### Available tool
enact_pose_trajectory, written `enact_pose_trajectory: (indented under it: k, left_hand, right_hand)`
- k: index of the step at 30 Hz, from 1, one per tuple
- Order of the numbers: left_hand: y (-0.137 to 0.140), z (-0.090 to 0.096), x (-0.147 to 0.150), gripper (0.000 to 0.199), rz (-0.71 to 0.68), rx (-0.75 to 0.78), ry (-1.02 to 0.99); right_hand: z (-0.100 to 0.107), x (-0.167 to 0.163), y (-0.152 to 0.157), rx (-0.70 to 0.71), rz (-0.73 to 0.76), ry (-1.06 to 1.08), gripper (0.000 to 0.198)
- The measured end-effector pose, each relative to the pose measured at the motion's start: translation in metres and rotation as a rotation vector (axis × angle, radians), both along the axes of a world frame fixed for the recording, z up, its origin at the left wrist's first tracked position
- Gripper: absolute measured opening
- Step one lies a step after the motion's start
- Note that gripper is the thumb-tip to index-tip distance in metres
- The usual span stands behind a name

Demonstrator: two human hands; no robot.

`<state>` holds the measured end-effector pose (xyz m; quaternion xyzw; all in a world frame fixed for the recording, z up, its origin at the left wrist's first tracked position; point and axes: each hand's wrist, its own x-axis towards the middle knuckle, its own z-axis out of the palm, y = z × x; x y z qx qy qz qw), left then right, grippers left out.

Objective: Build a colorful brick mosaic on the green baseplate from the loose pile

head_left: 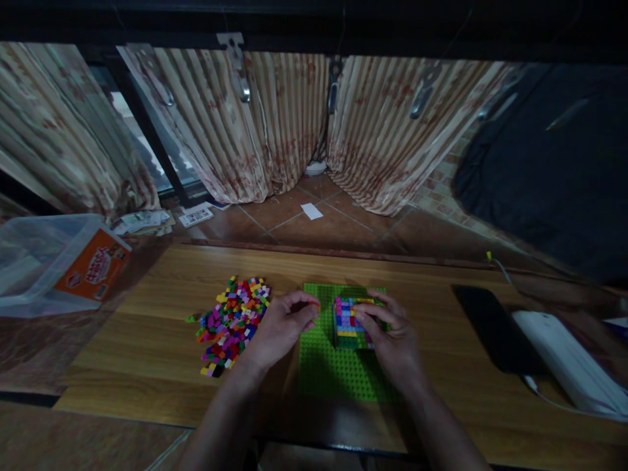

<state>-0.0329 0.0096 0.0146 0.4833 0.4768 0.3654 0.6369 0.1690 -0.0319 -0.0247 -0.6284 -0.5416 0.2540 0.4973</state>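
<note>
A green studded baseplate (353, 376) lies on the wooden table, and on it stands a block-shaped structure of multicoloured toy bricks (346, 327). My right hand (395, 333) is at the structure's right side, thumb and fingers closed on its top and far edge; its fingers cover part of it. Over the baseplate's left edge, my left hand (289, 322) pinches a small orange-red toy brick (317, 306) between thumb and fingertips. To the left of that hand is a loose pile of mixed-colour toy bricks (235, 320).
A clear plastic bin (44, 261) with an orange label stands at the left. On the table's right are a black phone (495, 327) and a white box-like device (569, 360) with a cable. Striped curtains (284, 124) hang beyond the tiled floor (275, 219).
</note>
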Motion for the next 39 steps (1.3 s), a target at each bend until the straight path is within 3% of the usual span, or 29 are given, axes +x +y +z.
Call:
enact_pose_trajectory:
  k: [5, 17, 27, 33, 39]
  left_hand:
    - [-0.002, -0.001, 0.002, 0.019, -0.017, 0.016, -0.006]
    - [-0.006, -0.007, 0.007, 0.020, -0.065, 0.001, 0.008]
    - [-0.008, -0.009, 0.011, 0.020, -0.078, -0.009, 0.008]
    - [-0.009, -0.005, 0.012, 0.023, -0.034, -0.048, -0.092]
    - [-0.010, 0.004, 0.010, 0.026, 0.011, -0.088, -0.160]
  right_hand:
    - [-0.003, -0.002, 0.003, -0.033, 0.008, 0.164, 0.021]
    - [-0.001, -0.007, 0.007, -0.034, -0.066, 0.182, 0.018]
    - [-0.002, -0.008, 0.008, 0.006, -0.048, 0.199, 0.016]
    - [0.004, 0.000, 0.007, -0.014, 0.002, 0.185, 0.021]
    - [0.018, 0.004, 0.007, 0.132, -0.061, 0.132, 0.018]
